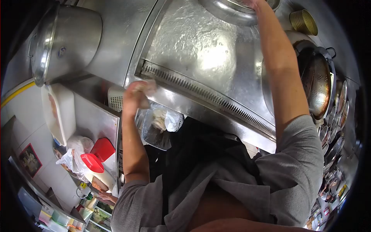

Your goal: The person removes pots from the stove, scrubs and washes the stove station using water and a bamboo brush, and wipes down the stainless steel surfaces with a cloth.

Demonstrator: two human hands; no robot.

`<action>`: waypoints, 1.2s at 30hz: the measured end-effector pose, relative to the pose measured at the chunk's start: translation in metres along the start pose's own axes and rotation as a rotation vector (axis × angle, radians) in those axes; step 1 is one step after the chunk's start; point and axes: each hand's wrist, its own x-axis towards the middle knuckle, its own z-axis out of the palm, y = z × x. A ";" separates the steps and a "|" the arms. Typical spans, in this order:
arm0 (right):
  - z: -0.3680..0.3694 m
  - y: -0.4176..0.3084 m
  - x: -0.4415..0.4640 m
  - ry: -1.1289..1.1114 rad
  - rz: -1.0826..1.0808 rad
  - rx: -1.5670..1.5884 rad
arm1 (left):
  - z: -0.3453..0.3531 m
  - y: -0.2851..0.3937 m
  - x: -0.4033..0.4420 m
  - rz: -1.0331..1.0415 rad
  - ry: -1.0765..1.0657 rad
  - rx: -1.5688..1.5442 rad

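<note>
My left hand (133,96) is closed around a crumpled pale cloth (147,92), blurred in part, over the near-left edge of the steel counter (170,42). A slotted drain strip (208,102) runs along that counter's front. At the top edge of the view, my right hand (253,4) is at the rim of a large round metal pan (224,13). Its fingers are mostly cut off, so I cannot make out its grip. Below my left hand hangs a clear plastic bag (154,133) with pale crumpled stuff in it.
A big steel pot (73,38) stands at the upper left. Left of me are a white tub (62,112), a red plastic container (98,154) and a white bag (79,149). A perforated metal strainer (319,87) and a tin can (303,22) are at right. Another person's hand (107,196) shows lower left.
</note>
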 end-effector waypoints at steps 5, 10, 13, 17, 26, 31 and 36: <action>0.077 -0.049 -0.109 -0.506 0.040 0.120 | 0.074 -0.046 -0.012 0.493 0.188 0.949; 0.086 -0.057 -0.117 -0.526 -0.302 -0.384 | 0.081 -0.024 -0.008 0.608 0.204 0.932; 0.049 -0.043 -0.071 0.035 -0.522 -0.565 | 0.078 -0.038 0.006 0.699 0.151 0.810; -0.002 -0.027 -0.032 0.356 -0.505 -1.060 | 0.084 -0.039 0.004 0.712 0.039 0.862; 0.019 0.000 0.000 -0.628 0.100 0.393 | 0.029 -0.022 0.069 0.401 0.151 0.439; 0.150 0.009 -0.141 -0.962 0.005 -0.478 | -0.004 -0.020 0.137 0.288 -0.174 1.095; 0.187 0.076 -0.176 -0.902 -0.148 -0.574 | 0.046 0.015 0.136 -0.083 -0.330 1.544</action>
